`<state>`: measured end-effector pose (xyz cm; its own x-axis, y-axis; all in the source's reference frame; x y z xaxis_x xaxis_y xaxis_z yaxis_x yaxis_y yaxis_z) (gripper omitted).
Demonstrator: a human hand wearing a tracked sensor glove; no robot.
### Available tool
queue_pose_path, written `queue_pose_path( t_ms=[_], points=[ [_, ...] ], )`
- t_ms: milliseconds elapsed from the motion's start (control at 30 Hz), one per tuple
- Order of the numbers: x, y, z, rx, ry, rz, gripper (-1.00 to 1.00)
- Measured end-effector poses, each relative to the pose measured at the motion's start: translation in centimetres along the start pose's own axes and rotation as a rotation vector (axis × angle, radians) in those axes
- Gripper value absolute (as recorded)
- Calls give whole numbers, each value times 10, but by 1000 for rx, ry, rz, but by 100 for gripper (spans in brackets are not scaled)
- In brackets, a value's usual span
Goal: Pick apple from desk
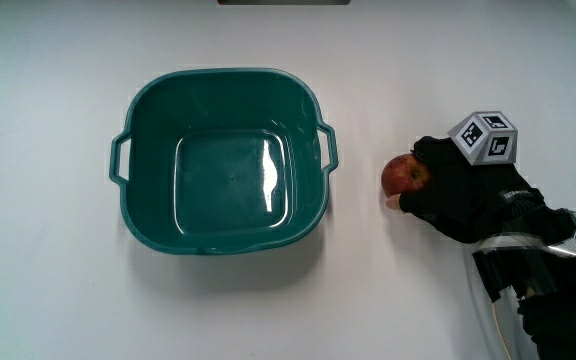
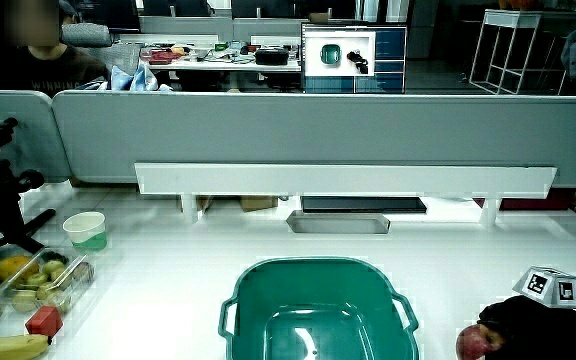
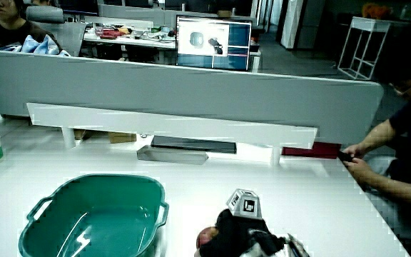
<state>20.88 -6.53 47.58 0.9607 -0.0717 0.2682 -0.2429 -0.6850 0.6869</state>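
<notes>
Teal basin (image 1: pixel 148 120) holds nothing; beside it, the hand (image 1: pixel 463 195) grasps the apple (image 1: pixel 402 176).

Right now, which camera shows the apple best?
The main view: it looks straight down on the apple, red and resting on the table beside the basin, with the hand closed around part of it. In both side views only a small red patch peeks past the glove.
</notes>
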Motion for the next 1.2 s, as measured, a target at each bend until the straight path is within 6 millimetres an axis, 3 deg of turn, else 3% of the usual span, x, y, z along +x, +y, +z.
queue_pose_path(
  t_ms=[400, 767, 933, 967, 1000, 1033, 1067, 1133, 1200],
  points=[
    [-9, -8, 6, 53, -40, 44, 100],
    [-43, -31, 36, 155, -80, 129, 100],
    [-45, -23, 40, 176, -75, 122, 100],
    [-50, -25, 44, 190, -83, 132, 100],
    [-59, -29, 49, 81, 23, 153, 100],
    [-58, -26, 50, 196, -74, 146, 100],
    [-64, -28, 54, 192, -82, 161, 100],
    [-72, -27, 57, 93, 58, 186, 100],
    [-81, -29, 61, 121, 43, 223, 100]
  ],
)
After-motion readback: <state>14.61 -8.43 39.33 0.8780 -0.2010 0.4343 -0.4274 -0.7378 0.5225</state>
